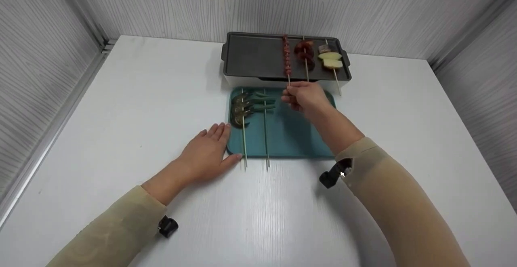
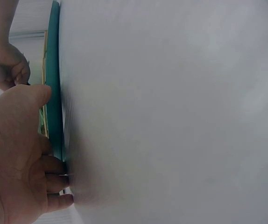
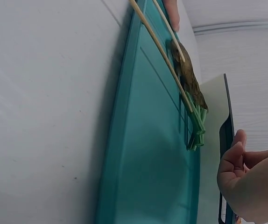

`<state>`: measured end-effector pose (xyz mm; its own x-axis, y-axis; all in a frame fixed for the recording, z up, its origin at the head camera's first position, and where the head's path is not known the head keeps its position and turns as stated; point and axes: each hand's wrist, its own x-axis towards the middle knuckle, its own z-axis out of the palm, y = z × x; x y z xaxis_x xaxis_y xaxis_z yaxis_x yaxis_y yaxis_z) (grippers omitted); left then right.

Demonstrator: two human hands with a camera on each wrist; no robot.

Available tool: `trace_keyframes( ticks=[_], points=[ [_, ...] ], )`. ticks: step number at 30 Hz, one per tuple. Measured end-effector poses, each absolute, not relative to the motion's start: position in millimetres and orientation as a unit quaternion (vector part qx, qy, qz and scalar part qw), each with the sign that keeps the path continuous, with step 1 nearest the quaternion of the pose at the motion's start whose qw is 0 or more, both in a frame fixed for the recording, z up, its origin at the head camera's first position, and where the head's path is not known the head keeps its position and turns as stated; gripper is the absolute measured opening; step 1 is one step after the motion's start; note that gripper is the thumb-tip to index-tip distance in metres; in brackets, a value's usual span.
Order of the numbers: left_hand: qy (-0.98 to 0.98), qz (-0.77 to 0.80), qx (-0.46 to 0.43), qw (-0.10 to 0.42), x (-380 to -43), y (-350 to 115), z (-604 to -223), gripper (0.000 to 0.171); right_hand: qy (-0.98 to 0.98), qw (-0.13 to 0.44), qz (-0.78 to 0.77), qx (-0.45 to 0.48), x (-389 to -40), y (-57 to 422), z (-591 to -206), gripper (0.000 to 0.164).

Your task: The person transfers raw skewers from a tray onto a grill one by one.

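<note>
My right hand (image 1: 309, 97) pinches the lower stick of a skewer of small red pieces (image 1: 287, 55), which lies over the dark griddle (image 1: 250, 57). In the right wrist view, the thumb and fingers of this hand (image 3: 250, 179) come together at the griddle's front edge. My left hand (image 1: 205, 154) rests at the left side of the teal tray (image 1: 288, 137), fingers extended and thumb at the tray's front corner. On the tray's left part lie a shrimp skewer (image 1: 241, 109) and a skewer of green stalks (image 1: 265, 101), their sticks jutting over the front rim.
Right of the red skewer, the griddle bears a skewer of dark red curled pieces (image 1: 305, 53) and one with pale yellow slices (image 1: 332, 64). The griddle sits on a white base directly behind the tray. Grey wood-grain panels (image 1: 258, 4) border the white table (image 1: 161, 81).
</note>
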<state>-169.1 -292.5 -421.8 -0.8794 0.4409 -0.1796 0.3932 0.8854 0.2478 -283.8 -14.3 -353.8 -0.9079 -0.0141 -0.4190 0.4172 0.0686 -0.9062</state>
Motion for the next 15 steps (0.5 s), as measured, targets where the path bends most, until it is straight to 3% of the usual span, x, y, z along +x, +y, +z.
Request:
trace_keyframes(
  ticks=[15],
  points=[
    [0.964,0.1,0.217,0.118,-169,-293,-421,0.092,0.727,0.193,-0.649,0.117,-249,0,-361,0.051]
  ],
)
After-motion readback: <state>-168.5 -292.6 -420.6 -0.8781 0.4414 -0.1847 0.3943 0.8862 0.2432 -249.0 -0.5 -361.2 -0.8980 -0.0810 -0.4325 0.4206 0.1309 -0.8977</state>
